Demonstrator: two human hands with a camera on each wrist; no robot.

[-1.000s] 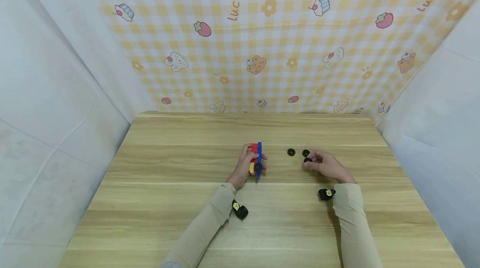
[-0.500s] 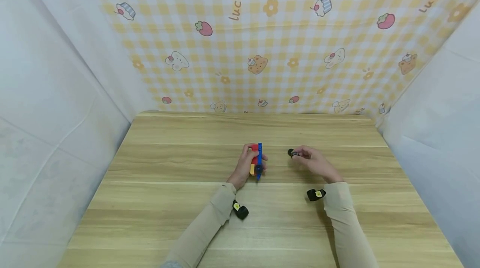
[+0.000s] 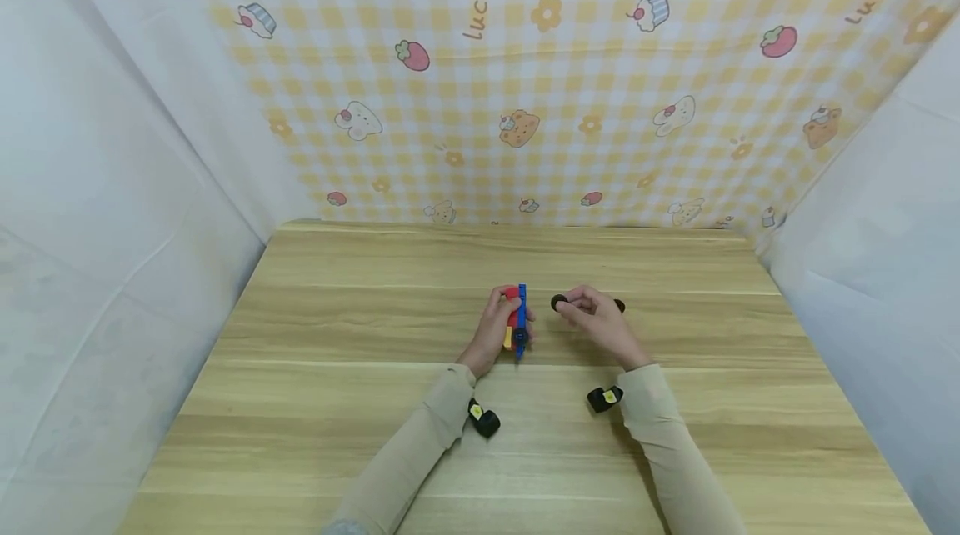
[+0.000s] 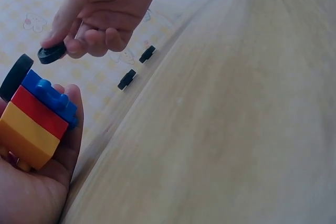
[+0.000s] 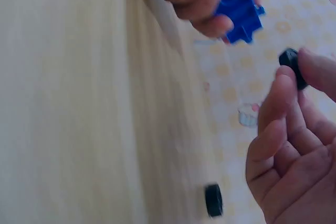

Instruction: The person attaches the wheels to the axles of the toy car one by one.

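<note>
My left hand [image 3: 483, 342] grips a toy car [image 3: 513, 318] built of red, yellow and blue blocks, held on its side. In the left wrist view its yellow block [image 4: 29, 135] and one mounted black wheel [image 4: 16, 77] show. The blue underside [image 5: 233, 1] faces the right wrist camera. Between thumb and fingertips, my right hand [image 3: 600, 328] pinches a loose black wheel [image 3: 558, 302]. That wheel is close to the car but apart from it.
Two more black wheels, one nearer [image 4: 126, 79] and one farther [image 4: 148, 53], are on the wooden table [image 3: 360, 418]. The head view shows just one wheel [image 3: 619, 306], partly behind the right hand. A checked cloth [image 3: 450, 102] hangs behind.
My right hand has moved left with the pinched wheel, past the wheels on the table and toward the car. The left hand and the car have hardly moved.
</note>
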